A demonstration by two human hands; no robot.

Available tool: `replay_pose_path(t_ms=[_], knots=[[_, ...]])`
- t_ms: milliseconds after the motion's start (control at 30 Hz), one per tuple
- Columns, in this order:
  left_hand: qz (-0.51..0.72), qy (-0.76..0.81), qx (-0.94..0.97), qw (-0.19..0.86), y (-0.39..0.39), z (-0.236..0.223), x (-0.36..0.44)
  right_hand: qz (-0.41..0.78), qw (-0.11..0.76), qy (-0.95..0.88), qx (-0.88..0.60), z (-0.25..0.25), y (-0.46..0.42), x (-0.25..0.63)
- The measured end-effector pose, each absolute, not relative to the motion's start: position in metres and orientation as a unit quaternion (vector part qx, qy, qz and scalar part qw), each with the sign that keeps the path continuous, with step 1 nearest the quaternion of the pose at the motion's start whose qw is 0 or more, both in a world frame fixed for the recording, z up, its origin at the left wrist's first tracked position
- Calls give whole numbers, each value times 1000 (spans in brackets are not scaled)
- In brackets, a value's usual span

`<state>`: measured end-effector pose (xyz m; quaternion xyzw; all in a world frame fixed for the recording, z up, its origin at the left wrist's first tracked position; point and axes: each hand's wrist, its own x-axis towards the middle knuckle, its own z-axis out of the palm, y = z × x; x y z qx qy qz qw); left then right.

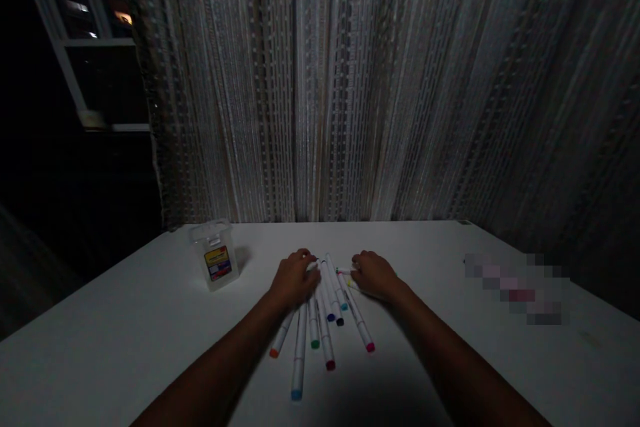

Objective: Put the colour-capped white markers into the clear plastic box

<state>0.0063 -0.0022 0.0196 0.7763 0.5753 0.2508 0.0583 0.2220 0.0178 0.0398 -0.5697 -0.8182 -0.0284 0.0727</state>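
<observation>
Dim throughout, lit from above the table point(450, 260); black at left, wide-angle bending at edges, one pixelated patch at right.

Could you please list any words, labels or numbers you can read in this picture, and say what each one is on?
No text can be read.
Clear plastic box: yellow, red and blue label, print too small and dim.
Markers: no legible printing.
Blurred patch at the right of the table: unreadable.

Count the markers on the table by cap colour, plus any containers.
Markers, visible cap ends:
Orange: 1
Light blue: 1
Green: 1
Red: 1
Pink: 1
Dark blue: 1
Black: 1
Teal: 1
Yellow: 1
Clear plastic box: 1
Total: 10; the hands may hide more.
</observation>
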Motion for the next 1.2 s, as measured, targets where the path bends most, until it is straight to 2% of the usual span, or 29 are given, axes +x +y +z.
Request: replay_pose_path(t_ms=[100, 300, 567, 733, 867, 1033, 1200], knots=[[238, 539, 806, 57, 0, 16, 6, -21, 50, -824, -565, 32, 23, 233], [335, 493, 800, 71, 0, 11, -14, -18, 55, -803, -593, 30, 28, 247], [242, 480, 837, 102, -6, 27, 5, -39, 97, -750, -653, 34, 29, 255], [161, 429, 884, 93, -9, 32, 41, -3, 88, -764, -639, 28, 34, 261], [168, 379, 906, 84, -13, 22, 49, 36, 106, -792, -601, 34, 30, 260], [201, 393, 893, 89, -14, 11, 38, 135, 1, -815, -564, 44, 15, 248], [194, 397, 893, 87, -15, 13, 36, 60, -29, -815, -576, 45, 7, 238]])
